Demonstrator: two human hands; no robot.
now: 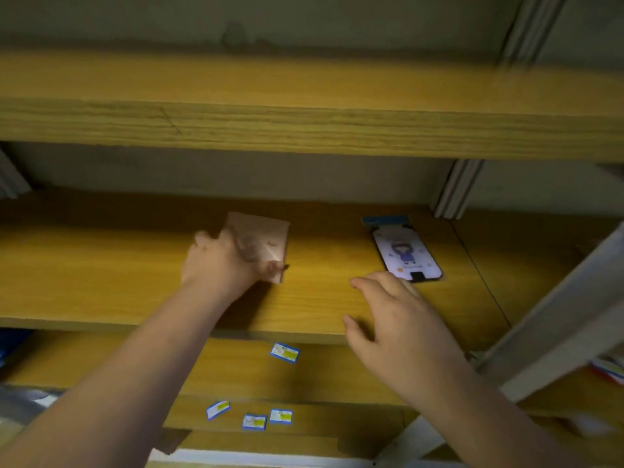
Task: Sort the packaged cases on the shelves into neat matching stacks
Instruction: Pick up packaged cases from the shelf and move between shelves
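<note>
- My left hand (223, 265) pinches a pinkish packaged case (261, 243) at its near corner, on the middle shelf (101, 265), left of centre.
- My right hand (391, 319) hovers with fingers spread and relaxed, holding nothing, just near of a cartoon-printed case with a blue header (407, 251) lying flat to the right.
- I judge the step to be gathering the two cases, well apart, for sorting.
- Next calls for checking whether they match; blur hides the pink print.
- Small blue-and-yellow labels (285, 352) lie on the lower shelf.
</note>
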